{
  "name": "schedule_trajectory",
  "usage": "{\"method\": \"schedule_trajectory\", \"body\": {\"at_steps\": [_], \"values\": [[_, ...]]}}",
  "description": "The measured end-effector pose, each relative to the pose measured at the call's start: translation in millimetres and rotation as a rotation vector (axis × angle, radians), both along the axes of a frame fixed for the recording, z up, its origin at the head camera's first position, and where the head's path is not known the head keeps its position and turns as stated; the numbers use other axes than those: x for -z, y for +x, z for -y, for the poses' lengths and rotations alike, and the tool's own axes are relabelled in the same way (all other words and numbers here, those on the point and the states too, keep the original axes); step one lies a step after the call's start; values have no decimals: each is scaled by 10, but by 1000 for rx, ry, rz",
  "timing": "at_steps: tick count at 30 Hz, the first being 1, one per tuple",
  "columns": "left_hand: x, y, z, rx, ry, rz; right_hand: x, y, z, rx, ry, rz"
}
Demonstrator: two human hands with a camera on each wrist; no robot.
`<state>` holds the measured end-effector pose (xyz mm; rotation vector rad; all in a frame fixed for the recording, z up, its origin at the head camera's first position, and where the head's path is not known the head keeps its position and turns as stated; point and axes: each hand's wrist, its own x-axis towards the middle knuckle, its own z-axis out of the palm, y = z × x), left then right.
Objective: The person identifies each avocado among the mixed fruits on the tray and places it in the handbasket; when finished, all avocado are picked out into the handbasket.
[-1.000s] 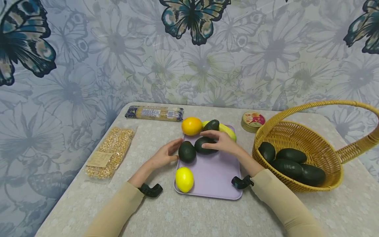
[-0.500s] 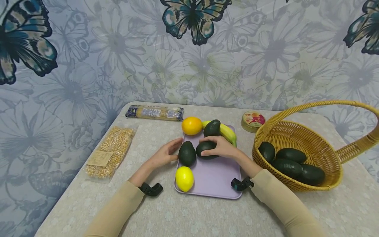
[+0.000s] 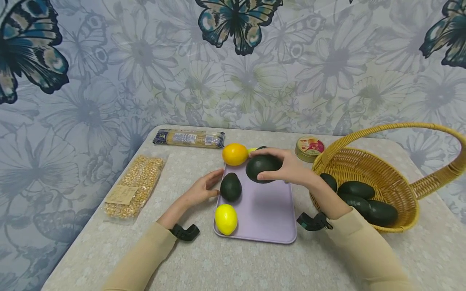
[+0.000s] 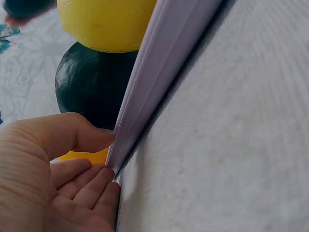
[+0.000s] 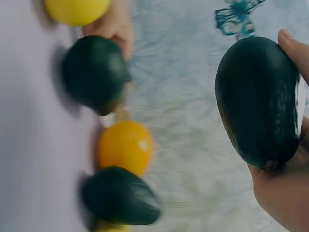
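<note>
My right hand [image 3: 291, 166] grips a dark green avocado [image 3: 263, 167], raised above the lilac tray [image 3: 267, 218]; the right wrist view shows it clear of the tray. My left hand [image 3: 198, 190] touches the tray's left edge with thumb and fingertips, its fingers loosely extended. Close by on the tray is another avocado [image 3: 231, 187]. A yellow lemon [image 3: 226, 219] lies at the near left corner and an orange [image 3: 234, 154] at the far left. Mostly hidden behind the right hand are a banana [image 3: 252, 150] and a further avocado [image 5: 120, 195].
To the right stands a wicker basket [image 3: 367, 157] with a tall handle and several avocados inside. A round tin [image 3: 310, 148] sits behind the tray. A pasta packet [image 3: 188, 138] lies at the back, and a bag of corn kernels [image 3: 134, 188] on the left.
My right hand has lifted the avocado off the tray and shifted right with it, now covering much of the banana and the avocado behind. The left hand has stayed in place.
</note>
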<state>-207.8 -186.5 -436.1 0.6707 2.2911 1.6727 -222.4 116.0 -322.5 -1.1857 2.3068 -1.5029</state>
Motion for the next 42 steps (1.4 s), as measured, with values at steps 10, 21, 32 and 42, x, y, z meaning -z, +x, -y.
{"method": "schedule_trajectory", "body": {"at_steps": [10, 21, 32, 42], "values": [[104, -43, 17, -7, -8, -16, -455, 275, -549, -19, 23, -138], [120, -40, 26, -11, -3, -18, -239, 558, -1242, 127, 286, -234], [-77, 42, -7, -9, -2, 0, 80, 440, -1792, 417, 417, -144], [-86, 34, -11, -6, -19, 6, 230, 295, -1734, 418, 512, -210]]}}
